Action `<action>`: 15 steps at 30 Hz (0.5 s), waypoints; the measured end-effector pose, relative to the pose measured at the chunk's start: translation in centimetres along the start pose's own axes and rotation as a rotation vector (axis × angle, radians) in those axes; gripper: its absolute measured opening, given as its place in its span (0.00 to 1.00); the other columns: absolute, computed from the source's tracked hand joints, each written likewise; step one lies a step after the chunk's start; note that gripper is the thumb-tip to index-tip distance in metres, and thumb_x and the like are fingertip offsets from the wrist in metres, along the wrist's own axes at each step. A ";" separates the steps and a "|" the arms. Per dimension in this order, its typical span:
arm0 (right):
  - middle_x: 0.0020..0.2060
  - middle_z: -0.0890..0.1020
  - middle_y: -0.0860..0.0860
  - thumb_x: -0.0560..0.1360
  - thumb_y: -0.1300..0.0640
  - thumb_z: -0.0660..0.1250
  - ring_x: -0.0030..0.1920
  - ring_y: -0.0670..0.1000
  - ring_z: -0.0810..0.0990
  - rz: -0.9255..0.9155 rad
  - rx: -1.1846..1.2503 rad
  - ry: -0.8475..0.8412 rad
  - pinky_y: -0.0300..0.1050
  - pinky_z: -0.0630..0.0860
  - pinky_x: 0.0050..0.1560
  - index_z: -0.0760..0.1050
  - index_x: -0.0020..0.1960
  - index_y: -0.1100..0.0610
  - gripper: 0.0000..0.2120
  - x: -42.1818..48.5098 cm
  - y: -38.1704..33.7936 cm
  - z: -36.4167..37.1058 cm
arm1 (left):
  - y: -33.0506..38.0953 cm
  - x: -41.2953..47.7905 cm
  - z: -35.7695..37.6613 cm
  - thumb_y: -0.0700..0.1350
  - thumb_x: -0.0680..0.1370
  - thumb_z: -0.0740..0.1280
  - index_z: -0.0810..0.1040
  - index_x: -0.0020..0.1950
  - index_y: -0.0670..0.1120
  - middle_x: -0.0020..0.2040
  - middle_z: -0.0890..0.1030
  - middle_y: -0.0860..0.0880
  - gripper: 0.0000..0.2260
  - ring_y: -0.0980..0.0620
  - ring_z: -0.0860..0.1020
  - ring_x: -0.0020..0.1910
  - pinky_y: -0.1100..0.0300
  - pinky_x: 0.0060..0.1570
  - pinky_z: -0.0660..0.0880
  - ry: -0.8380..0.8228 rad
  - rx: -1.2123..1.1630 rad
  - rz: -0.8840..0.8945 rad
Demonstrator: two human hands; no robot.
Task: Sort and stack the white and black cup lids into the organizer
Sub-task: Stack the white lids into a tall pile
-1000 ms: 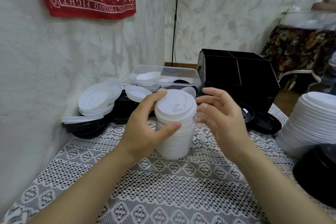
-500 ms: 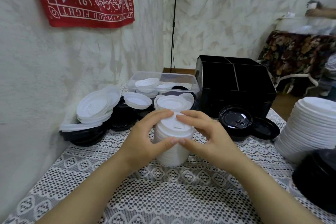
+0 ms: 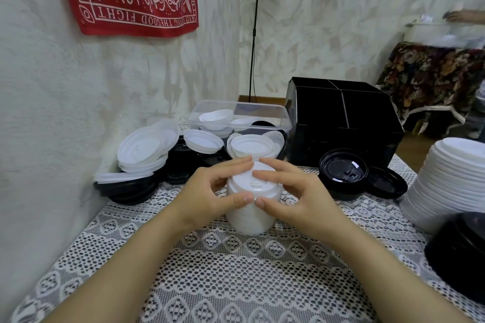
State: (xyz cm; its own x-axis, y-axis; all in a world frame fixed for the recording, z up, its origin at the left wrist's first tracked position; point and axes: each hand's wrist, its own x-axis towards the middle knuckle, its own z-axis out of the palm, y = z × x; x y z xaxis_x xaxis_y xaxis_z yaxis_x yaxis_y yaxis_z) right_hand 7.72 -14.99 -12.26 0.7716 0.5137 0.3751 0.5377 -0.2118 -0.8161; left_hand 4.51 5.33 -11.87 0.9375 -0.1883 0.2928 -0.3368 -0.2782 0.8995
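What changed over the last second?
The right-hand grip moved left and took hold of the stack of white plastic cup lids, now touching its top and side. The left-hand grip kept holding the stack. The black compartmented organizer and the loose white and black lid piles stayed put.

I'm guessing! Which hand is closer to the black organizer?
Right. The right hand holds the white lid stack on the side facing the black organizer; the left hand holds the stack's opposite side, farther away.
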 end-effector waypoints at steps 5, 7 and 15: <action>0.68 0.72 0.40 0.68 0.46 0.76 0.68 0.34 0.67 -0.043 -0.133 0.016 0.42 0.63 0.72 0.77 0.58 0.38 0.19 0.0 0.2 -0.1 | -0.1 0.0 0.1 0.51 0.62 0.76 0.79 0.61 0.48 0.65 0.77 0.53 0.28 0.58 0.74 0.65 0.63 0.61 0.72 0.013 -0.075 -0.015; 0.68 0.70 0.37 0.69 0.40 0.69 0.68 0.33 0.65 -0.061 -0.169 -0.001 0.35 0.62 0.70 0.75 0.59 0.36 0.18 0.0 0.1 -0.1 | -0.1 0.1 0.3 0.50 0.61 0.76 0.76 0.64 0.46 0.62 0.79 0.51 0.32 0.56 0.76 0.62 0.64 0.58 0.73 0.024 -0.124 -0.029; 0.60 0.77 0.43 0.78 0.54 0.60 0.63 0.44 0.71 -0.211 -0.390 0.392 0.46 0.69 0.64 0.75 0.65 0.54 0.17 2.4 1.7 -0.3 | -0.2 0.3 0.1 0.50 0.58 0.77 0.75 0.65 0.44 0.61 0.80 0.50 0.36 0.56 0.78 0.60 0.65 0.54 0.74 0.048 -0.167 -0.063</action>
State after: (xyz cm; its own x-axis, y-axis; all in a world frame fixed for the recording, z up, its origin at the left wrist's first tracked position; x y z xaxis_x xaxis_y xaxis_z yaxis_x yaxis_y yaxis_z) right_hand 10.59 -14.39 -12.59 0.6626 0.2485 0.7065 0.7210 -0.4669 -0.5120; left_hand 4.82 5.22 -11.97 0.9607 -0.1295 0.2456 -0.2616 -0.1267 0.9568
